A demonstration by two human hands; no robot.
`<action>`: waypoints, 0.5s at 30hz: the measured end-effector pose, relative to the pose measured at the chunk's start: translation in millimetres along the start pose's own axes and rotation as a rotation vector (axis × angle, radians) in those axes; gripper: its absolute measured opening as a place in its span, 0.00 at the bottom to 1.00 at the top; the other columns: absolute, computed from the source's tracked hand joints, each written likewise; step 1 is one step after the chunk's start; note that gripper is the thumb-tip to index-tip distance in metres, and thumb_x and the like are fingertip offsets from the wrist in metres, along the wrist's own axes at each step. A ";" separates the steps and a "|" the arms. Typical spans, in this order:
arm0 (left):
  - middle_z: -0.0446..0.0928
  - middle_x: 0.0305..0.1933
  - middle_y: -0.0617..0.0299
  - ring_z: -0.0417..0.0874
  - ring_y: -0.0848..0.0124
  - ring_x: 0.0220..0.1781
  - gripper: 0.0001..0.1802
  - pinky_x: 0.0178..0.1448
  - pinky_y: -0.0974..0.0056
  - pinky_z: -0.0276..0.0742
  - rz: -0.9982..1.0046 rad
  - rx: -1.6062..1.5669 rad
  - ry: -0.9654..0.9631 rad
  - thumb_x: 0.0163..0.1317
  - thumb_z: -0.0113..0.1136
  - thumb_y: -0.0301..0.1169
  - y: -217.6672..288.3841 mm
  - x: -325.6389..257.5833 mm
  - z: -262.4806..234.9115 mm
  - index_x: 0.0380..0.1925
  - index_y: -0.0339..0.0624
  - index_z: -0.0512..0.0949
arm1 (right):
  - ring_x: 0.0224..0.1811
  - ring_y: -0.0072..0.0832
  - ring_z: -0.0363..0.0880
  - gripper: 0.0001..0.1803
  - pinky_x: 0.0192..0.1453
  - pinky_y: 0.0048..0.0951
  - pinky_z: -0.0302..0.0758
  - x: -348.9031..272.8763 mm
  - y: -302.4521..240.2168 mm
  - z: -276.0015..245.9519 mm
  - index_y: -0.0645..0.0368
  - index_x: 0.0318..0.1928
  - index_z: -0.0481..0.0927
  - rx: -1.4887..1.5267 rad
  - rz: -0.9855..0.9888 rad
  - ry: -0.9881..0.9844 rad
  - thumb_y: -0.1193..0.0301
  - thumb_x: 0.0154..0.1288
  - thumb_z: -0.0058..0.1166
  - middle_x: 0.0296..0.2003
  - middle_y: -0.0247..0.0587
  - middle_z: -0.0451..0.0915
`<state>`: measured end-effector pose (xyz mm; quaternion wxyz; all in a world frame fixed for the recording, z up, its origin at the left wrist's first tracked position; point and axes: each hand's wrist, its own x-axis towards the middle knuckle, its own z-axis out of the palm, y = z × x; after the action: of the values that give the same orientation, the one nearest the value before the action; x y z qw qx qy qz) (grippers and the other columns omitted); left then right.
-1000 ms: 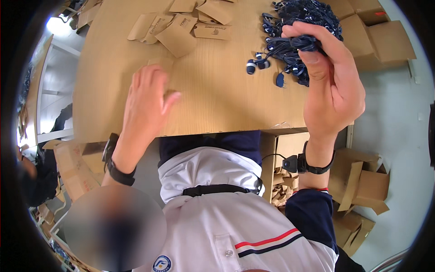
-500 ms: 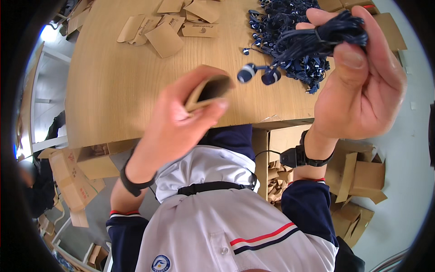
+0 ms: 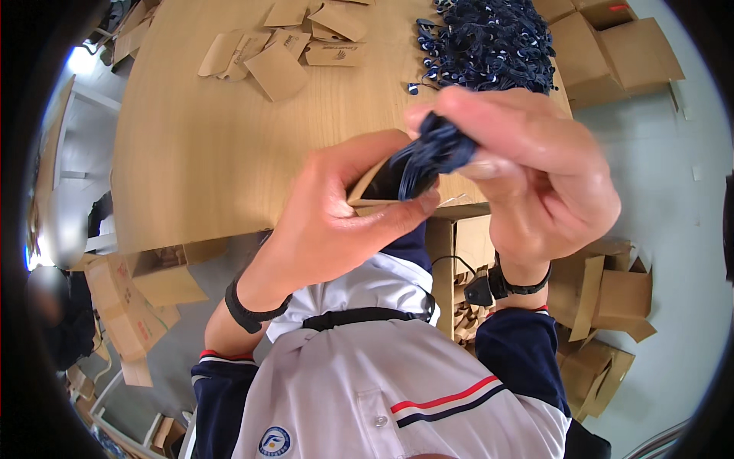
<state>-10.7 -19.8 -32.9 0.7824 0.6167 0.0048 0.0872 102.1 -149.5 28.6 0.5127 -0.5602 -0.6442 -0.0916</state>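
A small brown cardboard sleeve (image 3: 364, 186) is held in my left hand (image 3: 329, 203), its mouth spread between thumb and fingers. My right hand (image 3: 535, 168) pinches a bundle of dark blue earphones (image 3: 440, 149) by the looped cable. The lower end of the bundle is inside the sleeve's mouth, and the earbuds are hidden there. Behind my right hand a large heap of dark blue earphones (image 3: 493, 46) lies at the far right of the wooden table (image 3: 199, 161).
Several flat brown cardboard sleeves (image 3: 279, 69) lie at the table's far left. An open carton (image 3: 612, 53) stands beyond the table's right edge. Below the table's near edge, one box holds many brown pieces (image 3: 468, 317). More cartons (image 3: 130, 298) are on the lower left.
My right hand has come left and down with the earphones, whose leading end has entered the sleeve. My left hand has moved slightly right, still holding the sleeve.
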 end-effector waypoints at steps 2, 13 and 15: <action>0.79 0.32 0.64 0.76 0.80 0.35 0.10 0.42 0.71 0.74 0.054 0.019 -0.048 0.59 0.66 0.28 -1.6 -3.3 -0.4 0.39 0.35 0.79 | 0.35 0.40 0.84 0.11 0.37 0.31 0.80 -1.5 -4.2 0.6 0.77 0.43 0.81 -0.035 0.086 -0.048 0.83 0.59 0.56 0.34 0.57 0.83; 0.83 0.41 0.58 0.84 0.75 0.36 0.22 0.36 0.70 0.84 -0.225 -0.128 -0.140 0.64 0.64 0.33 10.7 0.8 -30.7 0.52 0.28 0.75 | 0.35 0.29 0.77 0.11 0.39 0.27 0.74 -5.7 -8.7 14.6 0.69 0.43 0.84 -0.086 0.502 -0.120 0.77 0.61 0.59 0.39 0.45 0.86; 0.83 0.40 0.57 0.84 0.75 0.34 0.22 0.34 0.70 0.84 -0.231 -0.146 -0.112 0.63 0.64 0.34 12.5 -5.0 -31.0 0.51 0.28 0.75 | 0.36 0.31 0.80 0.14 0.43 0.29 0.73 -8.8 -6.6 26.2 0.61 0.45 0.85 -0.195 0.393 -0.146 0.75 0.56 0.61 0.42 0.43 0.86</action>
<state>-20.8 12.2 -28.8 0.8289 0.5576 0.0254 -0.0378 80.7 -139.2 12.9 0.4162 -0.7267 -0.5464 -0.0109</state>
